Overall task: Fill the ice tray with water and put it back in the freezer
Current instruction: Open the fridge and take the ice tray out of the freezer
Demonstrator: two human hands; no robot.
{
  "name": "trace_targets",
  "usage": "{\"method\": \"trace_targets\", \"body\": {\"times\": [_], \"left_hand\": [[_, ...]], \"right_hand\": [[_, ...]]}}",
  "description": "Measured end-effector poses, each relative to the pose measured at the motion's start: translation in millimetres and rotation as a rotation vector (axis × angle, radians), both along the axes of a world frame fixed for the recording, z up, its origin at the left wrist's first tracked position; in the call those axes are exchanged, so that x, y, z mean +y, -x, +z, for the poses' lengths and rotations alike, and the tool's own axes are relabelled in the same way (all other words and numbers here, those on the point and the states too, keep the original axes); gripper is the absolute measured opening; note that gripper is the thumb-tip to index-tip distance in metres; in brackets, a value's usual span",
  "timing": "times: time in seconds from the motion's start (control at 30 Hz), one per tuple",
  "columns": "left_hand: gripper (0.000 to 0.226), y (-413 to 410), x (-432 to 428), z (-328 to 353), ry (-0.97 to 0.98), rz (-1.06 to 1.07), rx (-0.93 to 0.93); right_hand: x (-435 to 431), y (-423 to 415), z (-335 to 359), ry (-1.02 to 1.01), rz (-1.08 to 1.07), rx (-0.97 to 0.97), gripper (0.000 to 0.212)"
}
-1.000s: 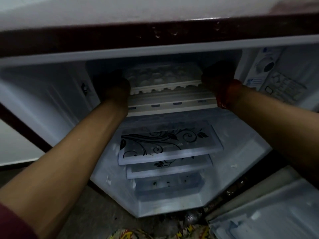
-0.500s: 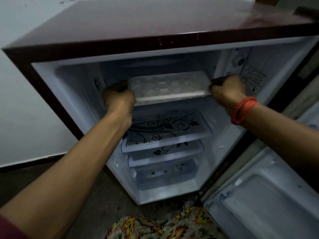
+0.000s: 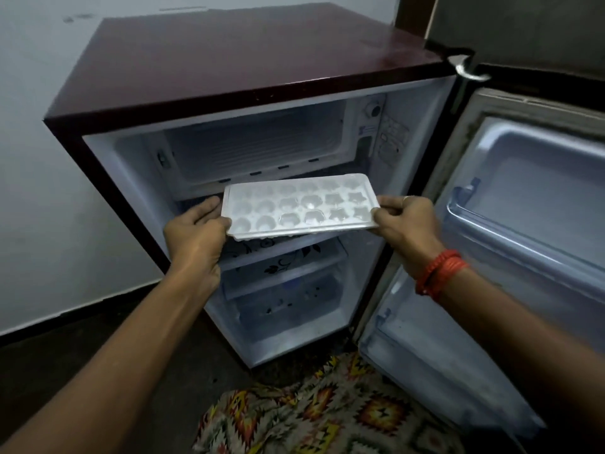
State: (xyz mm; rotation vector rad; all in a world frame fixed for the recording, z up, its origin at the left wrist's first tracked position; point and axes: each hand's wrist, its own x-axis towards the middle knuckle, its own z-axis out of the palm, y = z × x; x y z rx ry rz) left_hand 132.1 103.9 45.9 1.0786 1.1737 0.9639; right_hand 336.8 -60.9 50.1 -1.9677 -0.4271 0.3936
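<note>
**A:** What's open?

**B:** The fridge (image 3: 262, 60), its door (image 3: 523, 208) swung right, with the freezer compartment (image 3: 255, 149) at the top.

**A:** And the ice tray (image 3: 299, 204)?

**B:** Just in front of that compartment and held level, probably for carrying. The cells seem dry, though the light is dim. The left hand (image 3: 196, 234) and right hand (image 3: 404, 221) each grip one end.

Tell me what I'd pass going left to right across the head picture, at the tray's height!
Wall → left hand → tray → right hand → open door.
</note>
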Motion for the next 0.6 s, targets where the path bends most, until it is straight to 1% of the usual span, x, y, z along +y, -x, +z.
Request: {"method": "trace_targets", "body": {"times": [0.13,0.27,0.6], "left_hand": [[0.044,9,-28,-1,0.082,-0.055,-0.022],[0.042,8,-54,1,0.15,-0.112,-0.048],[0.038,-24,-139,7,0.219,-0.319,-0.07]], "right_hand": [[-43,17,-7,-0.03,-0.072,0.017,0.025],[-85,27,-14,-0.094,-0.144,0.113,0.026],[-198,36,-15,-0.193,-0.347,0.168,0.028]]}}
